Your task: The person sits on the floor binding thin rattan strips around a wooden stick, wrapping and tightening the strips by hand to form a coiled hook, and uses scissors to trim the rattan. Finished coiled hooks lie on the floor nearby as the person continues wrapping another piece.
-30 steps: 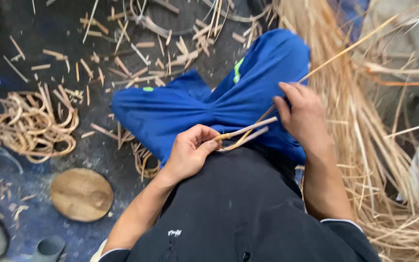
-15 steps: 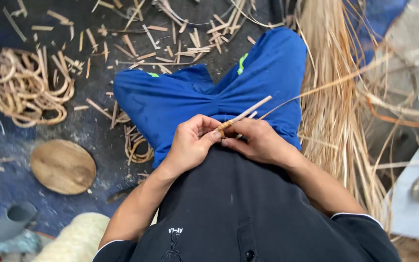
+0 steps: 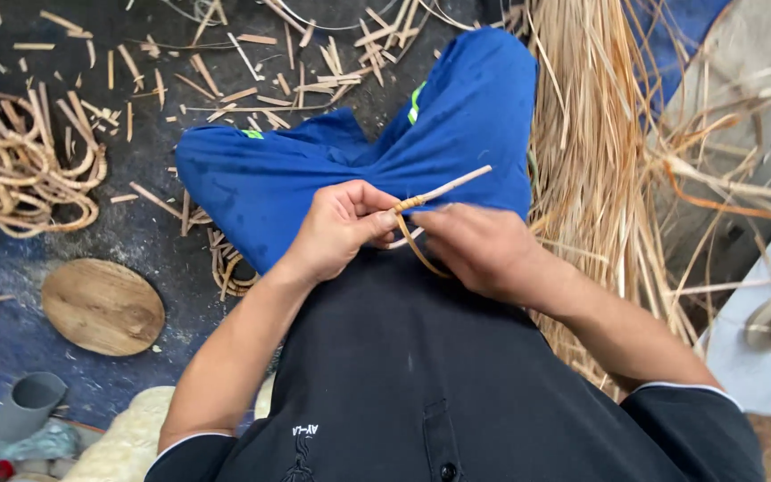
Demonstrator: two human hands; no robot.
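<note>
A thin pale rattan stick (image 3: 443, 188) is pinched by the left hand (image 3: 336, 228); its wrapped strip is gripped by the right hand (image 3: 479, 248), above blue trousers (image 3: 314, 170).

A cane-weaving workshop — rattan coils (image 3: 24, 161), offcuts (image 3: 225, 67); strand bundle (image 3: 591, 134).

We see no packages, labels, signs or screens around the round wooden board (image 3: 103, 306); only a small pale printed mark shows on the black shirt (image 3: 421, 384).
</note>
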